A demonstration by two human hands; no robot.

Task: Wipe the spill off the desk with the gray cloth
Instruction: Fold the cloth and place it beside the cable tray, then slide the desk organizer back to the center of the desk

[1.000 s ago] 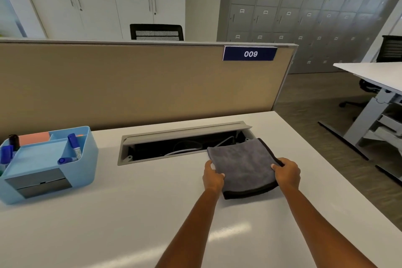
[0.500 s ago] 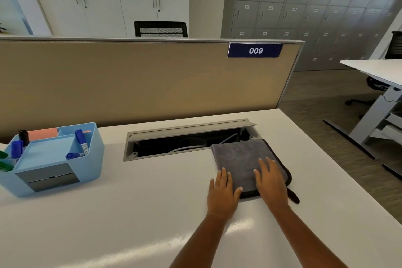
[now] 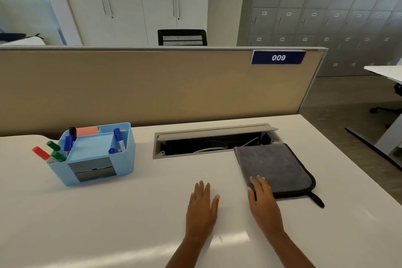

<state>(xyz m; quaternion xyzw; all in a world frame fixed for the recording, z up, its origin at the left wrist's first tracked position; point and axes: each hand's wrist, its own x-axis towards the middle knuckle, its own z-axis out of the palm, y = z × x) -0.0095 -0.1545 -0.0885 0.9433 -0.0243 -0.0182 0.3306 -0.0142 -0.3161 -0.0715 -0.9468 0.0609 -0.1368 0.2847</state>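
Note:
The gray cloth [image 3: 274, 166] lies folded flat on the white desk [image 3: 130, 213], just in front of the right end of the cable slot, its black-edged hem and loop toward the near right. My right hand [image 3: 263, 200] is open, palm down, with its fingertips over the cloth's near left corner. My left hand [image 3: 202, 204] is open and flat above the bare desk, to the left of the cloth and apart from it. I see no spill on the desk surface.
An open cable slot [image 3: 208, 142] with wires inside runs along the back of the desk. A light blue organizer [image 3: 93, 154] holding several markers stands at the left. A tan partition [image 3: 152, 87] rises behind. The desk's right edge drops to the floor.
Both hands have let go of the cloth and drawn back toward me. The left hand slid off it onto bare desk. The cloth stays flat where it was laid.

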